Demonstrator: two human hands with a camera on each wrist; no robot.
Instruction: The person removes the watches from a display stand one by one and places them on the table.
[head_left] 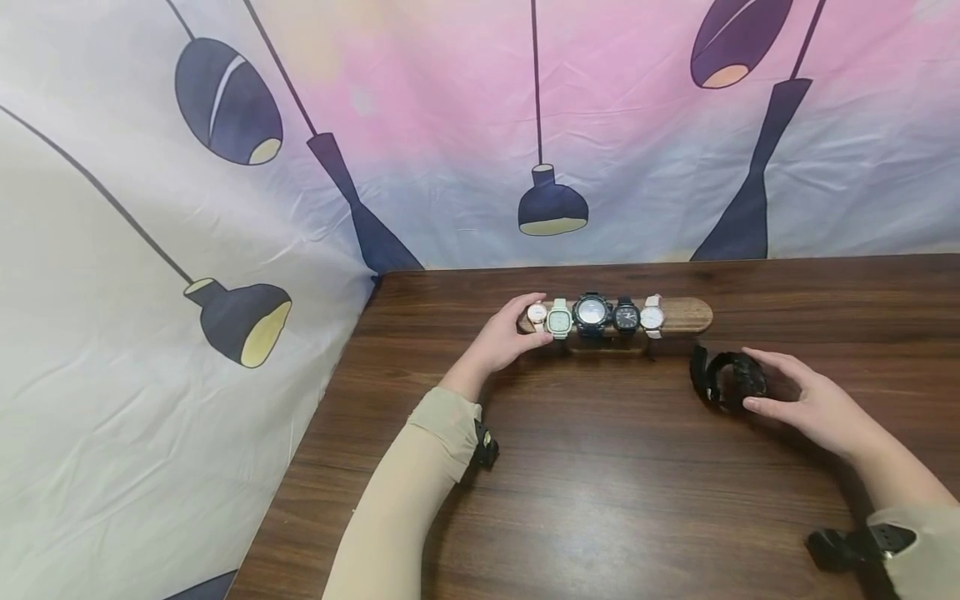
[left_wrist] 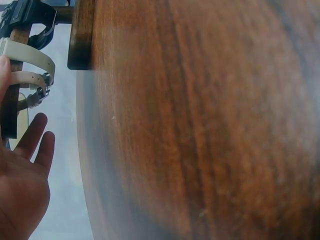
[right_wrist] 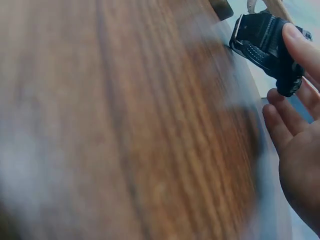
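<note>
Right hand: pinches a black watch; a light, even hold should stop it slipping.
Left hand: grips the watch stand at its left end; steadiness seems wise.
Black watch: at the right hand's fingertips, farther from the counter's back edge than the stand.

Free: table btwn L grip & R grip; R end of stand. Obstacles: five watches along rest of stand; black watch in R grip, near stand's R front; cloth behind.
</note>
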